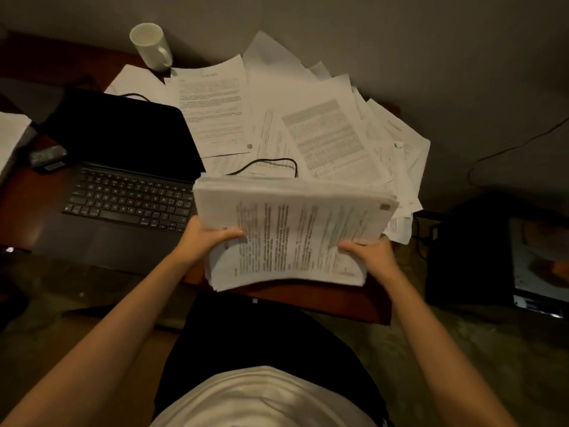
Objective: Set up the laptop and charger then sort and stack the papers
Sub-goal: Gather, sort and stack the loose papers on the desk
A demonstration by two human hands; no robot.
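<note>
Torso in a pale shirt at the bottom edge, dark lap above it, two bare forearms reaching forward over the near edge of the reddish-brown wooden desk (308, 295). Left hand (204, 238) grips the near left side of the thick stack of printed white papers (292, 232), thumb on top, other fingers hidden under the stack. Right hand (372, 252) grips the near right side the same way, thumb pressed on the top sheet, fingers curled below. Stack held off the desk above its near edge, top page blurred, far edge tilted up, pages fanning slightly.

Just left of the stack: open black laptop (123, 180), dark screen, keyboard and trackpad facing the person. Small dark object (47, 155) beside the laptop's left edge, too blurred to identify.

Behind the stack: thin black cable (271, 163) looping over loose sheets. Beyond it, spread of loose printed white sheets (308, 118) overlapping in a fan across the right and back of the desk, some hanging past the right edge. White ceramic mug (151, 46) upright at the back left, touching the sheets' corner. Right of the desk, a dark box-like unit (468, 257) on the floor and another thin cable (508, 146) trailing past it.
</note>
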